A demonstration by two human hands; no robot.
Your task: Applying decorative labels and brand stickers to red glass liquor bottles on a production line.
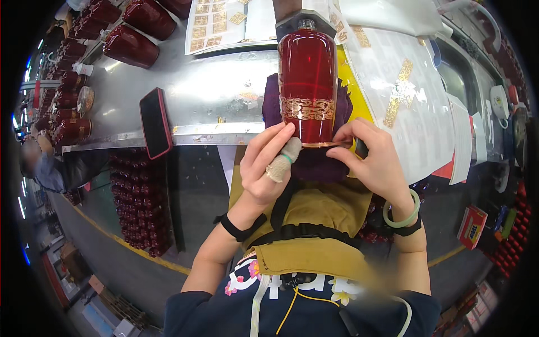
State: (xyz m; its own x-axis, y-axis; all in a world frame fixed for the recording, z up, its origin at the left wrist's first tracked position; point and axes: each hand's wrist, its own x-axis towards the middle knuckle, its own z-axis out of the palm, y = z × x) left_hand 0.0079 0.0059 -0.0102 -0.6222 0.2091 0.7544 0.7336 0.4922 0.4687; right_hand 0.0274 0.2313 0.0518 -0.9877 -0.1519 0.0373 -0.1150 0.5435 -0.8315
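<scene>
A glossy dark red glass bottle (pixel 307 67) with a gold patterned band (pixel 309 109) lies with its base toward me, on a purple cloth (pixel 272 104). My left hand (pixel 264 163) presses its fingers against the bottle's lower left side. A greyish cloth finger cover (pixel 284 160), ringed by a green band, sits on its thumb. At the base's right edge, my right hand (pixel 375 157) pinches the end of a thin gold strip (pixel 320 145) that runs along the base rim. Part of a small dark item (pixel 361 148) shows beside the right fingers; its kind is unclear.
A phone with a red case (pixel 156 123) lies at the metal table's (pixel 219 78) front edge. Sheets of gold stickers (pixel 216 22) lie behind; white sheets with gold pieces (pixel 398 95) lie right. Several red bottles (pixel 132 46) stand far left. Another person (pixel 45 163) is at the left edge.
</scene>
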